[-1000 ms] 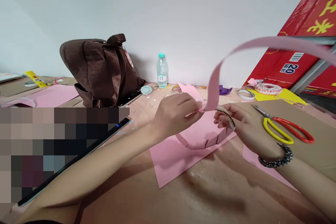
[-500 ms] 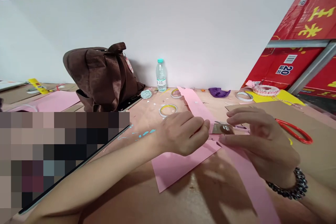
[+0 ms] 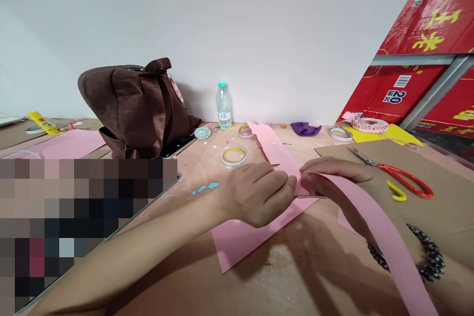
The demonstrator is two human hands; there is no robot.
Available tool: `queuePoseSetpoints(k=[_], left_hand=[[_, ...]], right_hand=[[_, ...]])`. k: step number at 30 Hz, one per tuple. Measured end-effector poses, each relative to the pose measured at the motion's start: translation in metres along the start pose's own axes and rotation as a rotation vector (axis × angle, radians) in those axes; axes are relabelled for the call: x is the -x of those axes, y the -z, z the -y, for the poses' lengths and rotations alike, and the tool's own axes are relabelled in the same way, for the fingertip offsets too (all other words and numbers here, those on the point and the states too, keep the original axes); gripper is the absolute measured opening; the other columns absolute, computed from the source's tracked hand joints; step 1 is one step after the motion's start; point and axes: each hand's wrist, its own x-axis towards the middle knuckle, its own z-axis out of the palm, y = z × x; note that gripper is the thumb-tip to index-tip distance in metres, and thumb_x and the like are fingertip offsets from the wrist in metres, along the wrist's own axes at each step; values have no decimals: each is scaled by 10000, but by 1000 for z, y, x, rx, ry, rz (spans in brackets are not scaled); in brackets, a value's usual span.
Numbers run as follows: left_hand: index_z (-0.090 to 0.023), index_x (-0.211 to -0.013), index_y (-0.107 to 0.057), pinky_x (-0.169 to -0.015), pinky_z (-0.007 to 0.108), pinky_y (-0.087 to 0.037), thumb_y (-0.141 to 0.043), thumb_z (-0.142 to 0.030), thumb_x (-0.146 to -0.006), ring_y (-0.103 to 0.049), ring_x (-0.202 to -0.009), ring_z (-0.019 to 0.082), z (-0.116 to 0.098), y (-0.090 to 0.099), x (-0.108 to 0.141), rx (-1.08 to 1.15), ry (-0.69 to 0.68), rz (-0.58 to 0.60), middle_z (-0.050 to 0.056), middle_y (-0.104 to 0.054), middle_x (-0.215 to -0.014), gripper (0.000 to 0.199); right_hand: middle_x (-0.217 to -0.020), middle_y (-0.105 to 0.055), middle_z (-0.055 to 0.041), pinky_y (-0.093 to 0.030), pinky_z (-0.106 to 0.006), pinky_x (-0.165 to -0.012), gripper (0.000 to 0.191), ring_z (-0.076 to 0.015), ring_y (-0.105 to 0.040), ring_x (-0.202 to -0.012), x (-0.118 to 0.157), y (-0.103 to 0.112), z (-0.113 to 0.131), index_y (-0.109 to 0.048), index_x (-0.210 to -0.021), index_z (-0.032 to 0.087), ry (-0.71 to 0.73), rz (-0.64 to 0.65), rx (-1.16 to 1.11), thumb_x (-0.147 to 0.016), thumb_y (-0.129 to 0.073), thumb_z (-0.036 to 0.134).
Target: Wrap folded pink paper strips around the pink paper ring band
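My left hand [image 3: 255,195] is closed in a pinch, fingertips on the folded part of a long pink paper strip [image 3: 370,202]. My right hand [image 3: 351,173] is closed on the same strip beside it, bending it over. From there the strip curves down past the bead bracelet [image 3: 429,256] towards the lower right. The strip's far length [image 3: 274,145] stretches away over the table. Beneath both hands lies a flat pink paper sheet [image 3: 240,244]. What is inside the fold is hidden by the fingers and paper.
Red-handled scissors [image 3: 405,180] and a yellow hooked piece [image 3: 396,191] lie on brown cardboard [image 3: 450,207] at right. Behind the hands are a tape roll [image 3: 234,156], a water bottle [image 3: 224,106], purple cloth-like scrap [image 3: 305,129] and a brown backpack [image 3: 129,108]. A white wall stands behind.
My right hand has brought the near end of the strip up and over, covering the dark card that showed between the hands. My left hand keeps its pinch. The scissors now show fully.
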Motion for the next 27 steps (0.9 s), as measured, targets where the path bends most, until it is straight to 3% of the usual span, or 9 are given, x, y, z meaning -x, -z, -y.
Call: queuePoseSetpoints(k=[7, 9, 11, 14, 17, 19, 23, 25, 27], left_hand=[[-136, -833, -622, -466, 258, -378, -605, -111, -811, -554, -528, 123, -3, -2, 4, 53, 23, -56, 0, -681, -648, 38], [-162, -806, -623, -484, 257, -372, -612, -166, -833, -553, -536, 122, -4, -2, 4, 138, 76, -9, -11, -674, -641, 30], [-182, -816, -628, -506, 250, -378, -635, -332, -849, -557, -555, 119, -5, -2, 1, 303, 247, 92, -18, -666, -647, 154], [-194, -915, -636, -504, 220, -377, -666, -559, -765, -548, -559, 102, -8, 1, -10, 548, 655, 272, -25, -657, -694, 396], [-196, -820, -673, -486, 204, -334, -692, -471, -760, -508, -557, 95, -11, 6, -20, 779, 991, 492, -37, -616, -653, 282], [-188, -716, -686, -513, 211, -332, -667, -383, -788, -503, -589, 103, -12, 8, -23, 931, 1089, 547, -32, -602, -626, 209], [-160, -701, -696, -562, 224, -357, -650, -324, -793, -529, -627, 114, -7, 2, -22, 1147, 1200, 377, -12, -634, -652, 194], [-152, -690, -678, -584, 232, -376, -640, -337, -803, -559, -660, 126, -3, -5, -18, 1244, 1294, 235, 3, -649, -680, 221], [-154, -651, -639, -633, 249, -406, -613, -383, -828, -590, -725, 147, -3, -13, -15, 1368, 1372, 85, 9, -633, -676, 291]], right_hand=[[-731, -665, -12, -562, -269, -608, 93, -192, -641, -699, 2, -3, 1, -719, -736, 233, -192, 6, -49, -728, -776, 306], [-726, -665, -6, -559, -255, -601, 83, -184, -643, -698, 0, -3, 1, -723, -760, 234, -215, 10, -44, -733, -773, 295], [-746, -675, 5, -561, -236, -612, 88, -171, -651, -707, -1, -2, 1, -723, -808, 244, -191, 1, -47, -735, -768, 262], [-817, -701, 2, -568, -235, -639, 162, -177, -670, -742, 2, -2, 4, -718, -861, 248, -66, 1, -26, -710, -744, 197], [-832, -698, 14, -528, -198, -558, 166, -153, -655, -712, 6, -5, 3, -705, -851, 260, 48, -44, 120, -732, -698, 145], [-867, -680, 19, -522, -216, -606, 179, -150, -639, -761, 6, -5, -1, -683, -870, 270, 117, -74, 199, -770, -672, 122], [-1095, -576, -54, -441, -388, -940, 354, -239, -536, -1069, -10, 5, -15, -601, -1054, 240, 381, -181, 152, -732, -742, 198], [-1060, -543, -57, -438, -370, -912, 395, -218, -525, -1012, -18, 9, -22, -565, -1056, 226, 394, -298, 105, -715, -763, 209], [-875, -535, -22, -463, -286, -707, 227, -160, -524, -789, -20, 8, -26, -561, -967, 221, 225, -281, 74, -797, -709, 247]])
